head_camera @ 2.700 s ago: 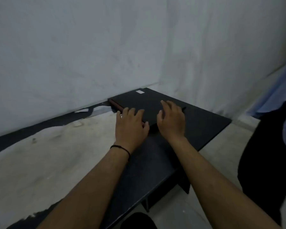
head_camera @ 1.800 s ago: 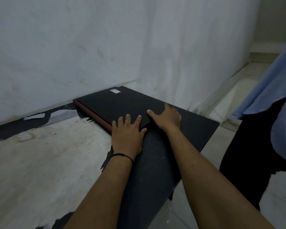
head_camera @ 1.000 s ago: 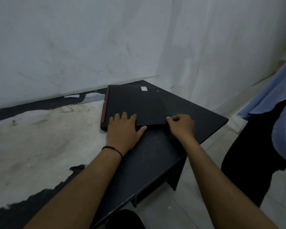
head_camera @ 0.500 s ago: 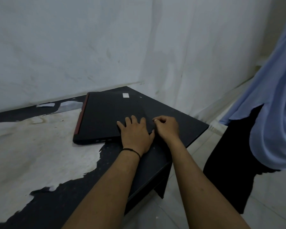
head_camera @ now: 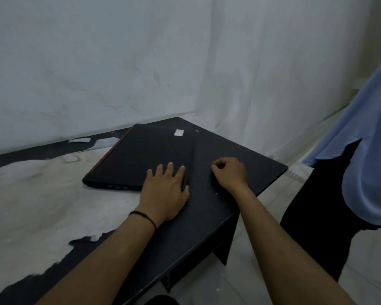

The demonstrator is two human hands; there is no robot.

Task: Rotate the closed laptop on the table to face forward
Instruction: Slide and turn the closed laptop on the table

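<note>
Dark table (head_camera: 207,227), laptop (head_camera: 145,159) corner under left hand (head_camera: 165,192)

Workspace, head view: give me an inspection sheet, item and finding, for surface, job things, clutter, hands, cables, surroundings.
Surface: black table, its top worn pale on the left.
Job's things: closed black laptop lying flat, red strip along its left edge, white sticker on the lid.
Clutter: nothing seen.
Hands: left hand flat, fingers spread on the laptop's near right corner; right hand loosely curled on the table beside the laptop, no grip on it.
Cables: nothing seen.
Surroundings: white wall; another person in a blue shirt at right.
</note>
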